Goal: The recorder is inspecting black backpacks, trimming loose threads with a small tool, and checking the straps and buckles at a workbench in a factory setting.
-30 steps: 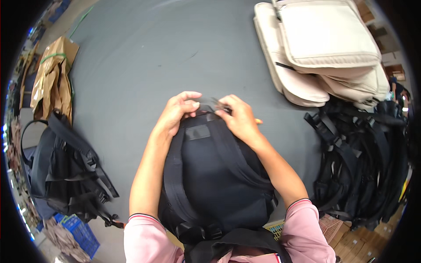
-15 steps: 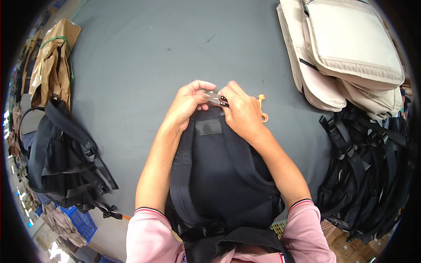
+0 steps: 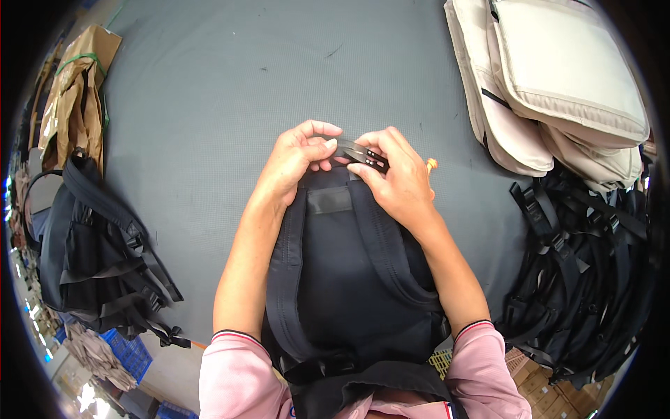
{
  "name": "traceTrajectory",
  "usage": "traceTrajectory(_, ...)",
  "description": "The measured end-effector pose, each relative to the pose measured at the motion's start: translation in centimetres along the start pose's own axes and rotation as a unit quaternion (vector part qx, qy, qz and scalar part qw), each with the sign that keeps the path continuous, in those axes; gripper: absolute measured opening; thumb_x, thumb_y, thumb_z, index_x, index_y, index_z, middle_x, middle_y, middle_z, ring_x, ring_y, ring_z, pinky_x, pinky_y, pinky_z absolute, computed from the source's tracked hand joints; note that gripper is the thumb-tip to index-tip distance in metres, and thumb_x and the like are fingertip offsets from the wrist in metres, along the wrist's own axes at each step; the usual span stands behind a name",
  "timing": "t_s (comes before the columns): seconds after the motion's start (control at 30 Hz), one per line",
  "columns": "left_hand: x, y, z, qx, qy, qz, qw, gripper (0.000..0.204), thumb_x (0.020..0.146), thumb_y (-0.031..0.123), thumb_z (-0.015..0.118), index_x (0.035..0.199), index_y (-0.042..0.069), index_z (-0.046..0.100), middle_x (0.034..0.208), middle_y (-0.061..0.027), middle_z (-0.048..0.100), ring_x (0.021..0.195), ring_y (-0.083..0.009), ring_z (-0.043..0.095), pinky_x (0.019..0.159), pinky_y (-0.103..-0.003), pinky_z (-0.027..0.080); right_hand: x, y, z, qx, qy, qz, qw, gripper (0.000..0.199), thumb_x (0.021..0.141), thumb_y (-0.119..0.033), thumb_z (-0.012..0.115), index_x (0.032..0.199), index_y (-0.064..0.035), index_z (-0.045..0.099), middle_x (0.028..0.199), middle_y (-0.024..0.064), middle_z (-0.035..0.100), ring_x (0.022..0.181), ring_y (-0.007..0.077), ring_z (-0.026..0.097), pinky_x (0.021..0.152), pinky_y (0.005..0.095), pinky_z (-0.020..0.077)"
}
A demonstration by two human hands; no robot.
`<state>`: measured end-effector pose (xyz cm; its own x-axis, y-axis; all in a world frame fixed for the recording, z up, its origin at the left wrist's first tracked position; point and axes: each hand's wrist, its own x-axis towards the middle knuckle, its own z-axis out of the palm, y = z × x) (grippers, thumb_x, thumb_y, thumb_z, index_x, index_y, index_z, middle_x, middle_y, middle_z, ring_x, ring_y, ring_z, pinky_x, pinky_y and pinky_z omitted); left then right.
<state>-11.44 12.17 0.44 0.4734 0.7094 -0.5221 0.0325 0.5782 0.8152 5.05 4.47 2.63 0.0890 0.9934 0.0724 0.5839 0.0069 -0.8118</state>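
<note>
Grey matting, ribbed, over a broad work table [image 3: 209, 84]; scuff marks toward the far part.

Left side: one brown paper bundle [image 3: 73, 105], tied with green cord; nearer, one black backpack [image 3: 59, 258], straps and buckles hanging toward the middle; below the table edge, one blue plastic crate [image 3: 129, 356].

Right side: cream bags [image 3: 565, 63], stacked, far corner; just nearer, black backpacks [image 3: 572, 279], heaped, buckles showing.

Centre, near edge: one dark backpack [image 3: 356, 279], strap side up, top end pointing away from the wearer. Two padded shoulder straps [image 3: 286, 279]; small grey patch [image 3: 329, 201] between their upper ends.

Right hand [image 3: 398, 171]: fingers and thumb clasped about black-handled snips [image 3: 373, 160], metal blades directed left, above the backpack's top end. Yellow-orange cord [image 3: 432, 165] beside the outer edge of this hand.

Left hand [image 3: 300, 157]: at the top end, left of the snips; thumb and fingers curled near the blade tips; whether anything is pinched cannot be told.

Wearer: pink sleeves [image 3: 241, 370], dark-striped cuffs, both forearms bare.
</note>
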Motion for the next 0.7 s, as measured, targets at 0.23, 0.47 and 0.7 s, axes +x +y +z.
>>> traceTrajectory(0.23,0.1,-0.5,0.0,-0.012,-0.003,0.007,1.000,0.020,0.086,0.003,0.056,0.106,0.002,0.060,0.073,-0.0010,0.062,0.064,-0.0065,0.053,0.061,-0.020,0.039,0.9,0.8,1.0,0.030,0.005,-0.001,1.000,0.015,0.077,-0.005,0.068,0.085,-0.0023,0.056,0.080,0.0073,0.054,0.069,0.0239,0.060,0.060,0.0350,0.0451)
traceTrajectory(0.47,-0.3,-0.1,-0.1,-0.002,-0.003,0.007,1.000,0.020,0.087,0.007,0.057,0.106,0.003,0.060,0.071,-0.0007,0.061,0.066,-0.0070,0.054,0.061,-0.020,0.037,-0.7,0.1,-1.2,-0.036,-0.006,-0.009,0.999,0.013,0.079,-0.006,0.065,0.090,-0.0038,0.058,0.087,0.0072,0.056,0.072,0.0260,0.061,0.060,0.0372,0.0458)
traceTrajectory(0.7,0.0,-0.3,0.1,-0.015,-0.014,0.014,1.000,0.016,0.089,0.007,0.057,0.104,0.004,0.060,0.078,-0.0067,0.067,0.063,-0.0053,0.050,0.061,-0.018,0.037,-0.2,1.1,-1.5,-0.110,-0.038,-0.073,0.991,0.017,0.077,-0.007,0.067,0.092,-0.0068,0.059,0.085,0.0054,0.054,0.066,0.0270,0.060,0.056,0.0375,0.0452)
